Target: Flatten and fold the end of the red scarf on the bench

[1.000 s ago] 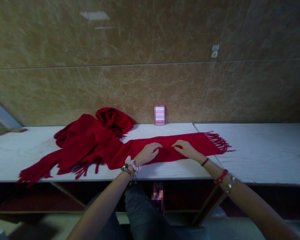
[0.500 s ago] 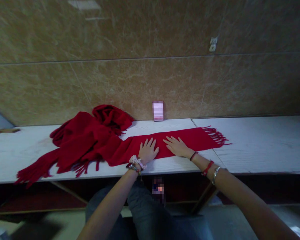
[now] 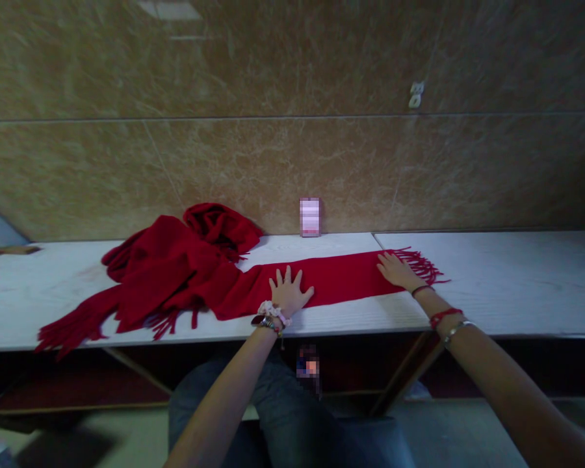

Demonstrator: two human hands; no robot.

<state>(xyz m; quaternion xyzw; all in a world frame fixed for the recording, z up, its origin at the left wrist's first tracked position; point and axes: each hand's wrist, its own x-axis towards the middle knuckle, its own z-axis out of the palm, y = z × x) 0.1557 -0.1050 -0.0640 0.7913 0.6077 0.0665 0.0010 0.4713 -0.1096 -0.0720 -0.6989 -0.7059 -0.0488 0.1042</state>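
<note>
A red scarf (image 3: pixel 338 281) lies on the white tabletop, its right part spread flat and ending in a fringe. Its left part is heaped in loose folds, with more fringe hanging toward the front edge. My left hand (image 3: pixel 288 292) rests palm down near the middle of the flat part, fingers spread. Further right, my right hand (image 3: pixel 397 270) lies flat on the cloth close to the fringed end, its fingers stretched out. Neither hand grips the fabric.
The white tabletop (image 3: pixel 507 286) runs along a tan marbled wall (image 3: pixel 292 156). A phone-like object (image 3: pixel 310 218), blurred out, leans on the wall behind the scarf. Wall sockets (image 3: pixel 416 95) sit at upper right. Dark shelves lie under the table's front edge.
My right hand has slid to the right along the scarf, from near its middle to its fringed end. My left hand stays in place, its fingers now spread wider.
</note>
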